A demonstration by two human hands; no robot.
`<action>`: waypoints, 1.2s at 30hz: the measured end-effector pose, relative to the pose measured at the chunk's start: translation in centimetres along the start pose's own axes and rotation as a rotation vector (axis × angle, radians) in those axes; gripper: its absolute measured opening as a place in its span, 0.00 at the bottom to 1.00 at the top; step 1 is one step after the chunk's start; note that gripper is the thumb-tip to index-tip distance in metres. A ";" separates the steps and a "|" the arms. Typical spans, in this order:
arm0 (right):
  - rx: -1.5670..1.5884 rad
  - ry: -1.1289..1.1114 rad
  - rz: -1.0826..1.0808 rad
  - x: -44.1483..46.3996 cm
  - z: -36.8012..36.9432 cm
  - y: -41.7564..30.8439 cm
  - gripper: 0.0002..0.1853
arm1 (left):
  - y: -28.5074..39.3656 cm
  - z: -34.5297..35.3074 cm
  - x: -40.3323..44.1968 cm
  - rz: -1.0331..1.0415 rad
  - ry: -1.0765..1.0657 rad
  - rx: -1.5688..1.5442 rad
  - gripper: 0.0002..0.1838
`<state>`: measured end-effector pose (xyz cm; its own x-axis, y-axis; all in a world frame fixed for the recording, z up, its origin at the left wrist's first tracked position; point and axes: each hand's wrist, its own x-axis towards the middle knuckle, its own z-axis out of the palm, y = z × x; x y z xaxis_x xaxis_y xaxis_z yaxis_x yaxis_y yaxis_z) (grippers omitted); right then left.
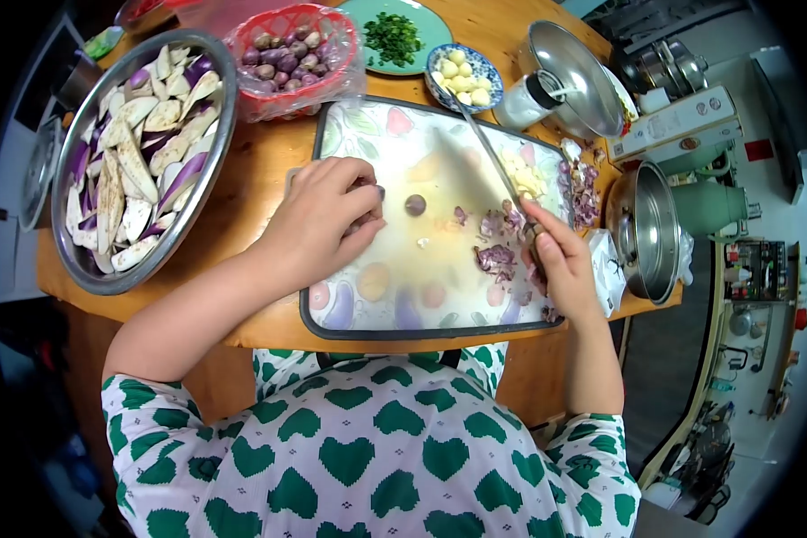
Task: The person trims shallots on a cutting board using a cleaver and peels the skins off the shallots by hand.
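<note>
Currently | purple bulb (415, 205) just right of curled left hand (336, 208), contents unclear | right hand (564, 262) gripping knife (491, 154)

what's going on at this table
A person's right hand holds a broad-bladed metal knife over a patterned white cutting board with dark edging. The left hand is curled over the board's left side; what it might hold is mostly hidden. One small, round purple bulb lies between the hands, with purple papery skins and pale yellow pieces nearer the knife. More purple bulbs sit in a red basket.
</note>
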<state>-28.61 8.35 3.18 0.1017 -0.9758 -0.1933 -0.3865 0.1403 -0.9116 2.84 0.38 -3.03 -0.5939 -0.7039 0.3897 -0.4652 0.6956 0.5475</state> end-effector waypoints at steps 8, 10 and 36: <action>0.355 0.044 -0.004 -0.5 -3.8 0.0 0.28 | 1.1 0.1 2.1 0.068 0.033 0.215 0.07; 0.305 0.042 -0.015 -0.6 -3.9 0.2 0.28 | 1.6 0.1 2.7 0.046 0.004 0.202 0.10; 0.508 -0.124 0.115 -2.2 2.5 0.1 0.24 | 1.8 0.9 3.5 -0.083 0.042 0.025 0.15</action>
<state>-26.56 10.97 2.64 0.2043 -0.9266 -0.3158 0.0874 0.3386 -0.9369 -0.68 -0.74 -1.33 -0.5248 -0.7642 0.3749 -0.5280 0.6377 0.5608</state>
